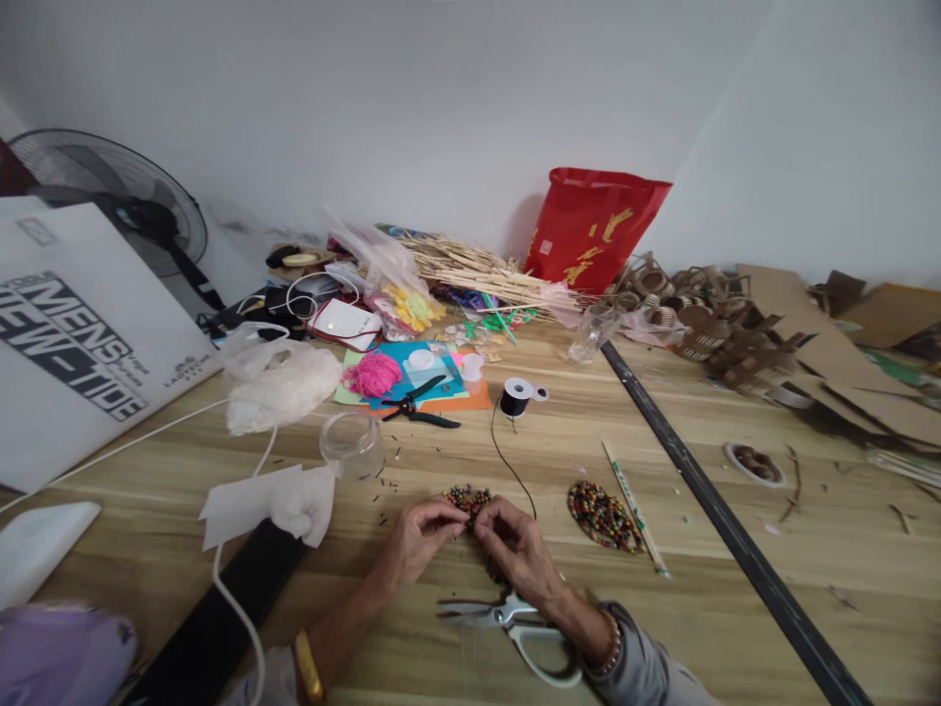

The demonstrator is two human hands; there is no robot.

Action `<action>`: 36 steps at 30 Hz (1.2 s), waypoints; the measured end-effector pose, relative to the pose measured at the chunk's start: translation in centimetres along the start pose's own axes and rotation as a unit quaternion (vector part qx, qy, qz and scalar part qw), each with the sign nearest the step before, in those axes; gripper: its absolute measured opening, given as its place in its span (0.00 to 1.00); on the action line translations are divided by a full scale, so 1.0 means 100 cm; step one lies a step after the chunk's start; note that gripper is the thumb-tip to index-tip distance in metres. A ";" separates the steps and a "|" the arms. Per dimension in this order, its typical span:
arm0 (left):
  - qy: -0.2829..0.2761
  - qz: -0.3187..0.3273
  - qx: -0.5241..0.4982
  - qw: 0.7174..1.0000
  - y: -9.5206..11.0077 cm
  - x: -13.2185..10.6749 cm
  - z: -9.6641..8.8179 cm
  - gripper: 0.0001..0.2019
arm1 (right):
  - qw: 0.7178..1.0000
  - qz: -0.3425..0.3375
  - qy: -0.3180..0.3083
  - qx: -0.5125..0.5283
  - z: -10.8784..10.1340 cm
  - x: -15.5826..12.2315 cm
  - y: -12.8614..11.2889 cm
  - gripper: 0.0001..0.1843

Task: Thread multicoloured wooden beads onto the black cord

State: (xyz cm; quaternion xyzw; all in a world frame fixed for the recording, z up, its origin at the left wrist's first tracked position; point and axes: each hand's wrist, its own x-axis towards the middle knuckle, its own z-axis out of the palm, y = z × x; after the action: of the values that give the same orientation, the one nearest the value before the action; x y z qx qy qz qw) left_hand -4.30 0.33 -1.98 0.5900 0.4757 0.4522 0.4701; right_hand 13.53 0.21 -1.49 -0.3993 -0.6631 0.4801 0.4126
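My left hand [420,534] and my right hand [519,549] meet near the front middle of the table, thumb and fingers pinched. Between and behind their fingertips lies a string of small multicoloured beads [469,498], with part of it showing under my right hand. The exact bit between the fingertips is too small to make out. Scissors with white handles [507,614] lie partly under my right wrist. A black cord runs from a spool [516,396] towards my right hand. Right of that hand is a coiled bead strand [604,517].
A green-and-white wrapped stick [633,505] lies beside the coil. Pruning shears [419,404] and pink yarn [373,374] rest on coloured sheets. A clear jar [351,446] stands left. A dark strip [720,510] crosses the table; a red bag [595,230] stands behind.
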 end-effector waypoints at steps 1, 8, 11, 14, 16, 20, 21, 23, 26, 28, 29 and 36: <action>0.002 0.001 -0.002 1.000 0.000 0.000 0.000 0.05 | 1.000 0.000 0.000 0.000 0.000 0.000 0.000 0.16; 0.003 -0.016 -0.009 1.000 0.002 0.000 -0.001 0.05 | 1.000 0.005 -0.006 0.002 0.000 -0.001 0.003 0.15; 0.004 -0.023 -0.019 1.000 0.002 0.000 -0.001 0.04 | 1.000 0.005 -0.007 -0.003 0.000 0.000 0.003 0.15; -0.004 -0.052 -0.049 0.997 0.002 -0.001 0.001 0.04 | 1.000 0.005 -0.006 -0.004 0.000 0.000 0.003 0.16; -0.002 -0.074 -0.062 0.995 0.002 -0.001 0.003 0.05 | 1.000 0.007 -0.005 -0.001 0.000 0.000 0.001 0.16; 0.006 -0.087 -0.070 0.994 0.002 -0.001 0.004 0.05 | 1.000 0.004 0.000 -0.009 0.000 0.000 -0.001 0.16; 0.006 -0.088 -0.071 0.994 0.003 -0.001 0.004 0.05 | 1.000 0.003 0.001 -0.011 0.001 0.000 -0.001 0.16; 0.005 -0.088 -0.072 0.994 0.005 0.000 0.004 0.04 | 1.000 0.002 0.002 -0.012 0.001 0.000 -0.001 0.15; 0.005 -0.088 -0.070 0.994 0.008 0.000 0.003 0.04 | 1.000 -0.001 0.003 -0.012 0.001 0.000 0.000 0.15; 0.005 -0.086 -0.067 0.994 0.009 -0.001 0.003 0.05 | 1.000 -0.002 0.002 -0.013 0.000 0.000 0.000 0.15; 0.004 -0.085 -0.066 0.994 0.009 -0.001 0.003 0.05 | 1.000 -0.002 0.001 -0.015 0.000 0.000 0.000 0.15; 0.005 -0.079 -0.068 0.995 0.006 0.000 0.003 0.05 | 1.000 0.003 -0.005 -0.022 0.000 0.000 0.002 0.14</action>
State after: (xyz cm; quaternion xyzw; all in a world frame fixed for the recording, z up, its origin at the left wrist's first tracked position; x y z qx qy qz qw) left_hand -3.97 0.20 -1.47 0.5152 0.4915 0.4477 0.5408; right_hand 13.59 0.30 -1.72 -0.4078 -0.6747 0.4685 0.3989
